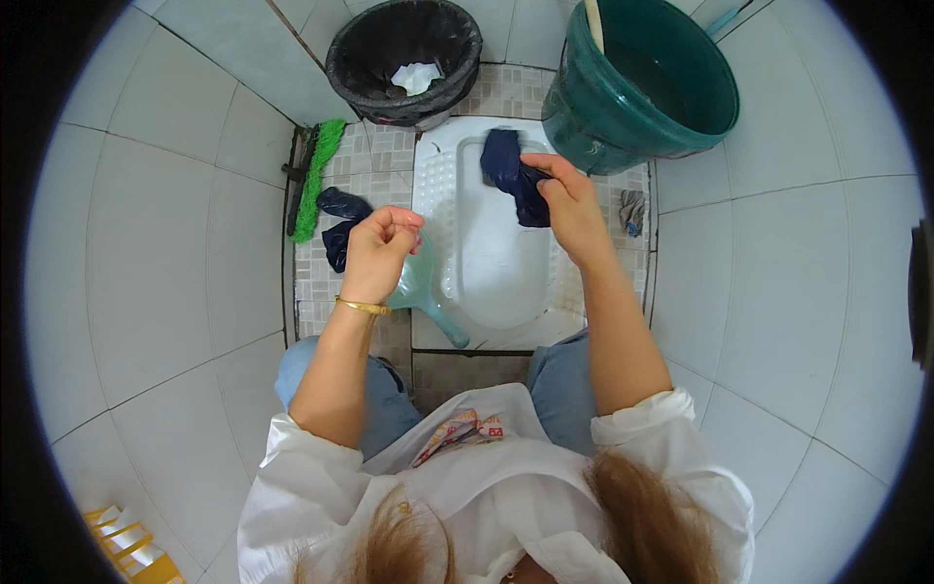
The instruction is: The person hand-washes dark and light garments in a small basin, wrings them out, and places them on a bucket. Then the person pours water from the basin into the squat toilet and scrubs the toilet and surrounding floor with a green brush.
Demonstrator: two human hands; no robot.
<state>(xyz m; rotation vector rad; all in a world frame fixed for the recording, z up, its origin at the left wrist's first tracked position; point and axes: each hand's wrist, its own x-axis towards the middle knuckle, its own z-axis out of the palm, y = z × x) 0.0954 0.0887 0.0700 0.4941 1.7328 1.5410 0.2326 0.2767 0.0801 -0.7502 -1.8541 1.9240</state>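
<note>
A white ceramic squat toilet (503, 270) is set in the floor before me. Over its basin, my right hand (573, 201) pinches a crumpled dark blue piece of thin, shiny material (503, 164), which hangs down. My left hand (383, 248) has its fingers curled, over the toilet's left edge. Another dark blue crumpled piece (339, 204) is just left of that hand, partly hidden by it; whether the hand touches it cannot be told. Below the left hand lies a translucent green plastic dipper (438, 321), its handle pointing towards me.
A black-lined waste bin (405, 109) holding white paper stands behind the toilet. A green plastic bucket (620, 131) with a pale handle inside stands right of it. A green bristled brush head (321, 175) lies by the left wall, a grey cloth (632, 212) by the right. Tiled walls are close on both sides.
</note>
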